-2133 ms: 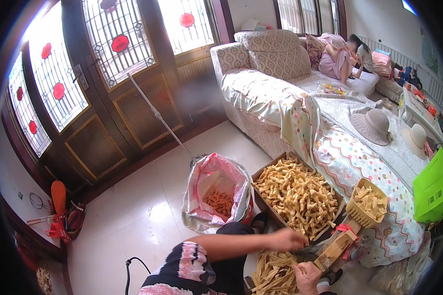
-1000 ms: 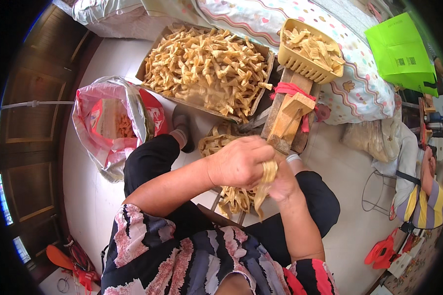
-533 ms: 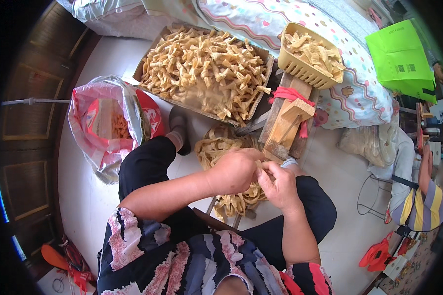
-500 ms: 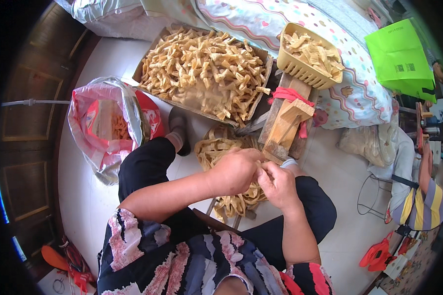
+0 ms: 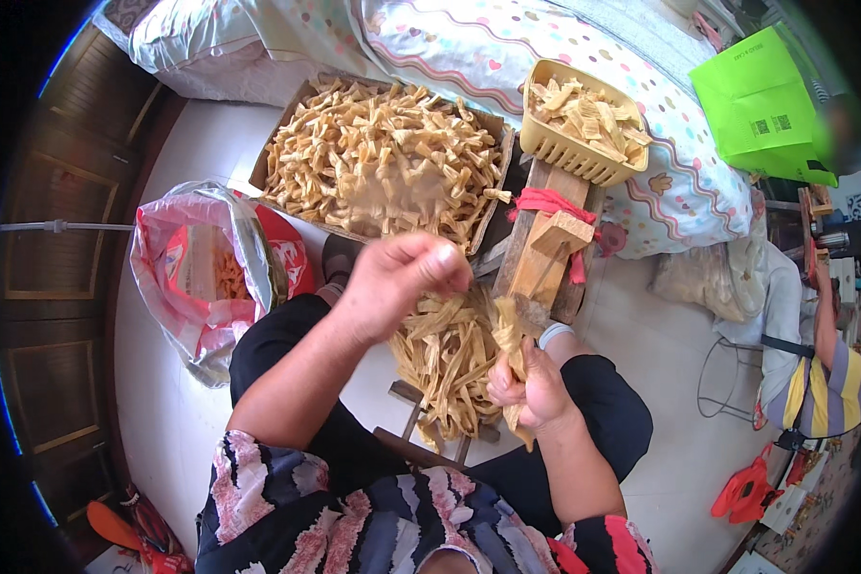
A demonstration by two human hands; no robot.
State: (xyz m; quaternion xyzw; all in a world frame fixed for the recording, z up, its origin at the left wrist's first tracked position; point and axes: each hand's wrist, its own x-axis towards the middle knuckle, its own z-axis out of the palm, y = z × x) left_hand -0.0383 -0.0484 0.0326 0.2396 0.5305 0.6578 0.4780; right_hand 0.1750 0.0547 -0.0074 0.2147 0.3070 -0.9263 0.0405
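Note:
In my right hand [image 5: 534, 390], closed near my right knee, a tan rawhide-looking strip [image 5: 508, 330] is gripped. One end stands up above the fist, while the other hangs below it. Apart from it, up and to the left, my left hand [image 5: 402, 287] is raised with curled fingers and the thumb against them; whether anything small is pinched there is hidden. Below and between the hands lies a loose pile of similar flat strips [image 5: 440, 359]. Just beyond the right hand stands a wooden bench [image 5: 531, 273] with an upright block and red cloth tied round it.
A cardboard box [image 5: 507, 153] heaped with knotted tan pieces stands ahead. On the bench's far end sits a yellow basket [image 5: 584, 161] of short pieces. An open lined bag [image 5: 158, 306] is at left. Another person [image 5: 823, 383] sits far right, below a green bag [image 5: 751, 110].
My hands were together over the strip and are now apart. The left has moved up and left; the right has come slightly nearer, still gripping the strip. The view has shifted slightly.

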